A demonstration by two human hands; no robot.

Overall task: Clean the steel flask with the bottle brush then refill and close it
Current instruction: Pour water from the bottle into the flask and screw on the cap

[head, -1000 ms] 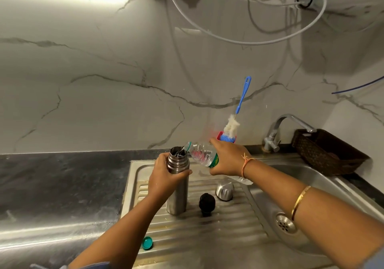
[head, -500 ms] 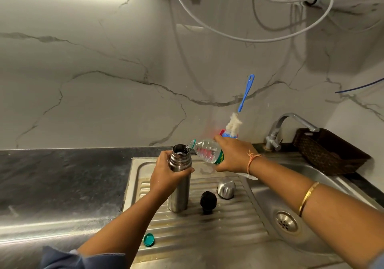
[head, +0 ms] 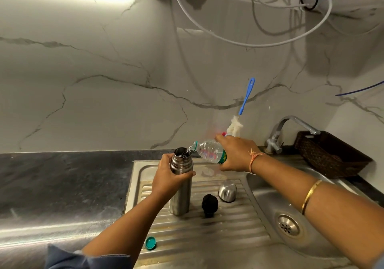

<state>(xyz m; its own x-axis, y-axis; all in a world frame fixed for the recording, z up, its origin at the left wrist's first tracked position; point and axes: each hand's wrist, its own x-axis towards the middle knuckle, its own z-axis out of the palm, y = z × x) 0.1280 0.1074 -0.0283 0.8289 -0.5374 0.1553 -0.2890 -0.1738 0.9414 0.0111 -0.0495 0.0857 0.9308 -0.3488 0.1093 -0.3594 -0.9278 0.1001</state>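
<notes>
Steel flask [head: 180,198], upright, rigid, probably slick and heavier once filled: left hand [head: 166,182] clasps its upper body; right hand [head: 236,154] grips the tilted plastic bottle [head: 207,151].

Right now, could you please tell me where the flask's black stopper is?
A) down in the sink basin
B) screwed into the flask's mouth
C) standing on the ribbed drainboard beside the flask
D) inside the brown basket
C: the black stopper stands on the drainboard between the steel flask and the steel cup, while the flask's open mouth sits under the tilted plastic bottle.
</notes>
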